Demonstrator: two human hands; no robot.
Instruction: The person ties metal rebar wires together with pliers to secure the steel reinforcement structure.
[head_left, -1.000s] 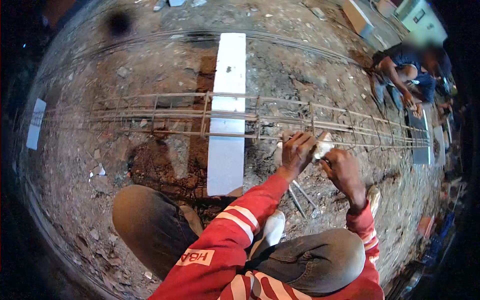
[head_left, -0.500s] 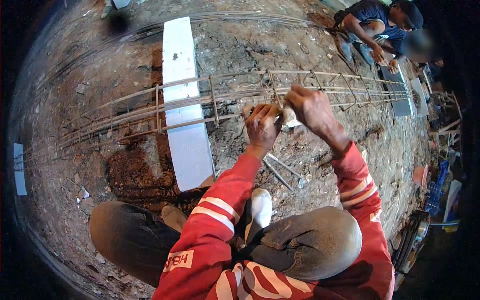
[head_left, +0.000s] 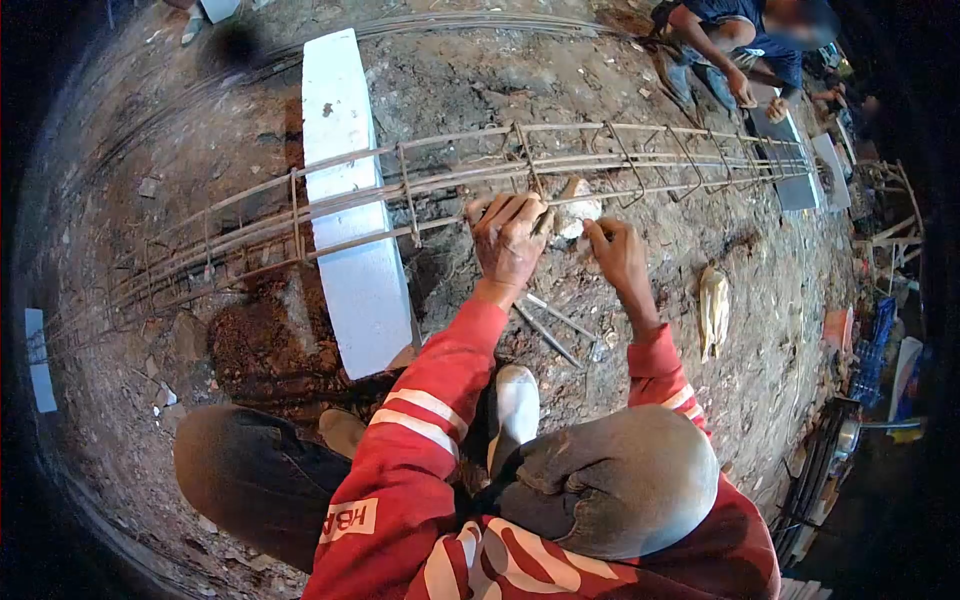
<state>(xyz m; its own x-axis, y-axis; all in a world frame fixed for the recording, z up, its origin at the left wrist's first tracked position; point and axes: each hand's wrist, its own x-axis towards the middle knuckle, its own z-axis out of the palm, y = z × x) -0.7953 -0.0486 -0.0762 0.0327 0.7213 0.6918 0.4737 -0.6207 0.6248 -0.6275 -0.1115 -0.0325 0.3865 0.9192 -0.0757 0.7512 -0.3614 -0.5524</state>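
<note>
My left hand (head_left: 510, 238) is closed round the near bar of a long steel rebar cage (head_left: 458, 178), by one of its stirrups. My right hand (head_left: 622, 258) is just right of it, on the near side of the same bar. Its thumb and fingers are pinched together, and whatever they hold is too small to make out. A pale stone (head_left: 577, 212) lies between the hands, under the bar. Below my left hand, a metal tool with two long handles (head_left: 548, 332) rests on the dirt; its head is hidden.
A white block (head_left: 362, 292) props the cage at left; another block (head_left: 790, 182) is under its right end. A co-worker (head_left: 735, 45) squats there. A pale wrapped bundle (head_left: 713, 310) lies on the dirt at right. Loose rods (head_left: 470, 22) run along the back.
My right hand has come down toward me, away from the top of my left hand, and its fingers have left the stirrup area. My left hand stays on the bar. The view has shifted slightly.
</note>
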